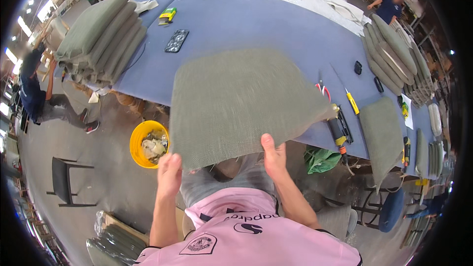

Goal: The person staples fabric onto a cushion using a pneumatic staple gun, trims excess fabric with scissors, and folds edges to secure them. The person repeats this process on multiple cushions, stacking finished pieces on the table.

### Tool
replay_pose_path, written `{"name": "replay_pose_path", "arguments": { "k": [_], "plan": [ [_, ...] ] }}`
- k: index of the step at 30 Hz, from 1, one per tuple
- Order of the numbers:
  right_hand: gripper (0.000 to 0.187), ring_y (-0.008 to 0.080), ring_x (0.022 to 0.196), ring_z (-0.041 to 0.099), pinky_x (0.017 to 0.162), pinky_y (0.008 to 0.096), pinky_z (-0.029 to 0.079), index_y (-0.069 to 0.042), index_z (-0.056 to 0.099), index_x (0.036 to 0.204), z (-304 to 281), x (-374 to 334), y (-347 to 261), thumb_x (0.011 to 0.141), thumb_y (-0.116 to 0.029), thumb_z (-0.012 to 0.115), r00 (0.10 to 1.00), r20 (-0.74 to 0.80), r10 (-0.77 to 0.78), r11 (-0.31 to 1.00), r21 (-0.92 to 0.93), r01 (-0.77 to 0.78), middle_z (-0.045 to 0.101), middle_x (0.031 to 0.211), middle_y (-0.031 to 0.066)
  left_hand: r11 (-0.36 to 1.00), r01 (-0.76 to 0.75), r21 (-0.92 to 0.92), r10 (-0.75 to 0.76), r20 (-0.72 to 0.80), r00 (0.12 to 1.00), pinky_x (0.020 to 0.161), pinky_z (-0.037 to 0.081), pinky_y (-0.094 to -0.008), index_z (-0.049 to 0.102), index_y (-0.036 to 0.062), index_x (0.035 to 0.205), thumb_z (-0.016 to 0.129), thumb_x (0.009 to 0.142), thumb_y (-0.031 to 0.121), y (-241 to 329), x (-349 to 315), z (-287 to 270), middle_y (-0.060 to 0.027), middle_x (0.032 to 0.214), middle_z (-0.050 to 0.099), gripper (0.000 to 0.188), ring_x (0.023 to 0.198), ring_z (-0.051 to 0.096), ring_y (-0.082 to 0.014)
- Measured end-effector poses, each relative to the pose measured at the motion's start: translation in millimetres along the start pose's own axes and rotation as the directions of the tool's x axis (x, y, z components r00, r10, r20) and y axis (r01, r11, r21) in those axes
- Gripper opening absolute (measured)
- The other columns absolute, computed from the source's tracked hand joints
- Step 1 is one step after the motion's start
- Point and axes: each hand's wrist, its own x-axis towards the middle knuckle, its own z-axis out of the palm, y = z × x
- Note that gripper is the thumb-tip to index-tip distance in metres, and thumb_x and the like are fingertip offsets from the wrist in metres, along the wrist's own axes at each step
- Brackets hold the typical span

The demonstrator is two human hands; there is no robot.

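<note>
A grey-green woven fabric cover (pixel 241 103) is spread in front of me, its far part over the blue table and its near edge at my waist. My left hand (pixel 170 170) grips its near left corner, with the fingers mostly hidden behind the cloth. Farther right along the same edge, my right hand (pixel 274 156) pinches the fabric with its thumb on top. One corner of the cover sticks out to the right, by a black and yellow power tool (pixel 338 129). Whether there is padding inside the cover cannot be seen.
Cushion stacks stand on the blue table (pixel 221 19) at left (pixel 101 39) and right (pixel 391 54). A yellow-handled screwdriver (pixel 352 101), red-handled pliers (pixel 322 88), a phone (pixel 176 41) and another fabric piece (pixel 382 133) lie there. Below is a yellow bucket (pixel 134 143). Other people work nearby.
</note>
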Motion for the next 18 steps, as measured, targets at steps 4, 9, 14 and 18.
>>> {"name": "replay_pose_path", "arguments": {
  "k": [4, 9, 14, 18],
  "plan": [
    [0.028, 0.0124, 0.099, 0.056, 0.09, 0.0326, 0.044, -0.001, 0.067, 0.112, 25.0, 38.9, -70.1, 0.111, -0.029, 0.067, 0.975, 0.087, -0.206, 0.975, 0.105, 0.196, 0.065, 0.108, 0.0007, 0.882, -0.432, -0.189, 0.38, -0.259, 0.888, 0.073, 0.054, -0.0357, 0.062, 0.0033, 0.089, 0.041, 0.116, 0.039, 86.9, 10.0, 40.7, -0.0091, 0.077, 0.064, 0.05, 0.078, 0.066, -0.0182],
    [0.033, 0.0078, 0.078, 0.048, 0.067, 0.0307, 0.04, -0.002, 0.062, 0.086, 130.5, 126.8, -95.5, 0.111, -0.023, 0.066, 0.804, -0.245, -0.541, 0.826, 0.028, 0.564, 0.058, 0.082, -0.0041, 0.383, -0.919, 0.091, 0.884, 0.253, 0.393, 0.065, 0.055, -0.0364, 0.066, 0.0064, 0.082, 0.029, 0.118, 0.05, 204.2, 83.3, 91.8, -0.0116, 0.069, 0.057, 0.067, 0.074, 0.063, -0.0255],
    [0.039, 0.0067, 0.073, 0.051, 0.063, 0.0276, 0.039, 0.0, 0.068, 0.09, 151.9, 235.6, -93.8, 0.113, -0.031, 0.063, 0.846, -0.229, -0.481, 0.834, 0.176, 0.522, 0.061, 0.082, -0.003, -0.255, -0.724, 0.642, 0.489, 0.731, 0.476, 0.095, 0.053, -0.0511, 0.079, 0.005, 0.103, 0.061, 0.106, 0.035, 235.7, 223.3, 228.4, -0.0153, 0.099, 0.078, 0.035, 0.099, 0.074, -0.0369],
    [0.035, 0.0039, 0.075, 0.052, 0.065, 0.0261, 0.038, -0.002, 0.075, 0.098, 164.4, 260.2, -80.9, 0.113, -0.03, 0.062, 0.808, -0.214, -0.549, 0.812, 0.092, 0.576, 0.067, 0.089, -0.0034, -0.192, -0.552, 0.811, 0.112, 0.577, 0.809, 0.105, 0.049, -0.0511, 0.079, 0.0029, 0.111, 0.045, 0.112, 0.041, 240.2, 282.2, 251.0, -0.0224, 0.122, 0.077, 0.052, 0.118, 0.071, -0.0386]
  ]
}}
